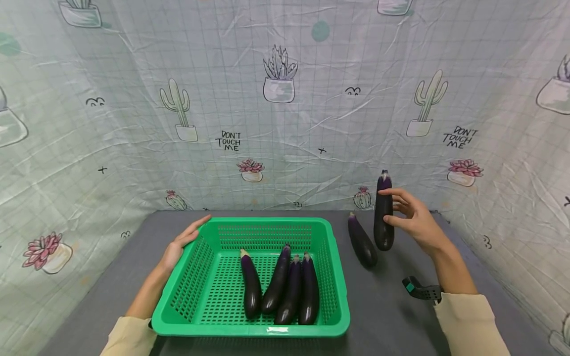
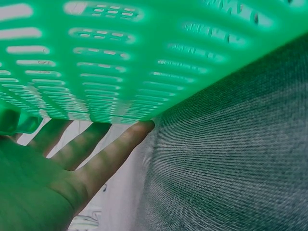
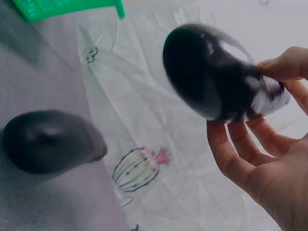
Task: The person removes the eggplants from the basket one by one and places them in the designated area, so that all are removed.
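green basket (image 1: 213, 330), left hand (image 1: 178, 247) alongside, straight-fingered, seemingly touching; right hand (image 1: 410, 215) pinches eggplant (image 1: 382, 209), thumb opposing fingers.

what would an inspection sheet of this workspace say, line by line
Surface: grey table, basket resting on it
Job's things: green basket with four eggplants inside; a fifth eggplant lies right of it; a sixth eggplant is held up
Clutter: nothing seen
Left hand: fingers straight, against the basket's left side
Right hand: holds the sixth eggplant, stem up, between thumb and fingers
Cables: nothing seen
Surroundings: creased backdrop printed with potted plants
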`<control>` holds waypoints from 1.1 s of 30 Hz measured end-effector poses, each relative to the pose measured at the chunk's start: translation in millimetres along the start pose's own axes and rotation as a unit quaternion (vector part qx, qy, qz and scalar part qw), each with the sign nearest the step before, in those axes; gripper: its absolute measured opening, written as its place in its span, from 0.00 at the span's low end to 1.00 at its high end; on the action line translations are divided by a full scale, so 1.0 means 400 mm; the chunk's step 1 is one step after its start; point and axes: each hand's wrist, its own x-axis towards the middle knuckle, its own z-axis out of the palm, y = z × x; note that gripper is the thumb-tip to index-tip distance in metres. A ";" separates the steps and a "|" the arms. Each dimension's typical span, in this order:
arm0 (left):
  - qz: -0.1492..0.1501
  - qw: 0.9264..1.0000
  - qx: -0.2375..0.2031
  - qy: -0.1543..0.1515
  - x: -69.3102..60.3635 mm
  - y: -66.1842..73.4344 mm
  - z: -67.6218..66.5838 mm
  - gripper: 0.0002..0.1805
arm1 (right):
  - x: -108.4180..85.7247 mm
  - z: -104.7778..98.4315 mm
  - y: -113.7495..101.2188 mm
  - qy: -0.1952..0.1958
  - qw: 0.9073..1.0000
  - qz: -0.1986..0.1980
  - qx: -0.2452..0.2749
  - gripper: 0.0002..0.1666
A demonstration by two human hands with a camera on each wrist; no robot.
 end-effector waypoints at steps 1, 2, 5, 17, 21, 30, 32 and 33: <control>0.000 1.000 0.000 0.000 0.000 0.000 0.000 0.29 | 0.001 -0.002 0.006 0.003 1.000 0.008 -0.001 0.31; 0.000 1.000 0.003 0.003 0.000 0.001 0.001 0.29 | 0.002 -0.005 0.012 0.005 1.000 0.017 -0.001 0.31; 0.004 1.000 0.001 0.007 0.001 0.002 0.003 0.29 | 0.003 -0.008 0.034 0.011 0.999 0.045 0.001 0.32; -0.001 1.000 -0.010 0.005 0.001 0.004 0.005 0.29 | 0.001 -0.022 0.126 -0.022 0.994 0.107 0.006 0.32; -0.001 1.000 -0.007 0.007 0.000 0.005 0.004 0.29 | 0.001 -0.018 0.150 -0.020 0.993 0.119 -0.001 0.33; 0.001 1.000 0.001 0.011 0.001 0.005 0.003 0.29 | 0.001 -0.003 0.207 -0.018 0.993 0.113 -0.005 0.33; -0.003 1.000 -0.003 0.007 0.000 0.006 0.003 0.29 | 0.002 0.001 0.215 -0.022 0.993 0.117 -0.007 0.33; -0.005 1.000 -0.006 0.006 0.000 0.006 0.004 0.29 | 0.002 0.003 0.218 -0.023 0.992 0.122 -0.008 0.33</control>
